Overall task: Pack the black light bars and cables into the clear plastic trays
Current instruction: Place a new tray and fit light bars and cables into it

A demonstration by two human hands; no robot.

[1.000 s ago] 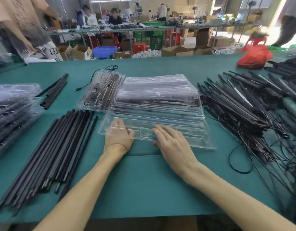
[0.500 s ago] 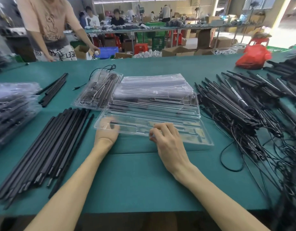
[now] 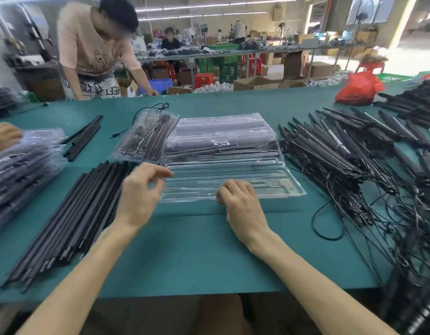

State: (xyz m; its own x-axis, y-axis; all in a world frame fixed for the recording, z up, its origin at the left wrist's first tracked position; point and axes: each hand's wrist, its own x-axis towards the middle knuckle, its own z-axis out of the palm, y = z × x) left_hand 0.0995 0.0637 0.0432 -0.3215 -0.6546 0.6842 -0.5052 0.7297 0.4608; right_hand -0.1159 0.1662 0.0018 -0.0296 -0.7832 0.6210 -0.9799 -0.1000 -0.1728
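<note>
Green counter [image 3: 189,257] carries everything. To my right sprawls the biggest heap, cabled bars [image 3: 354,151] tangled with loose black leads. To my left lies a neat fan of plain bars [image 3: 71,213], running from the near edge up toward the trays. Dead ahead is the stack [image 3: 221,131] of clear trays, and its front tray [image 3: 269,187] sits open with its long channels bare, so I judge the step in hand is the start of a fresh fill: tray placed, nothing loaded yet.

My left hand [image 3: 141,189] hovers over the tray's left end, just beside the tips of the plain bars. Its fingers are loosely curled, thumb near forefinger, with nothing in them. My right hand [image 3: 240,206] sits at the tray's near rim, knuckles up and fingers tucked under. I cannot tell whether it pinches the rim or only rests there.

The next move, I reckon, calls for a bar from the left fan, lifted singly and laid lengthwise into a channel while the right hand steadies the light tray.
</note>
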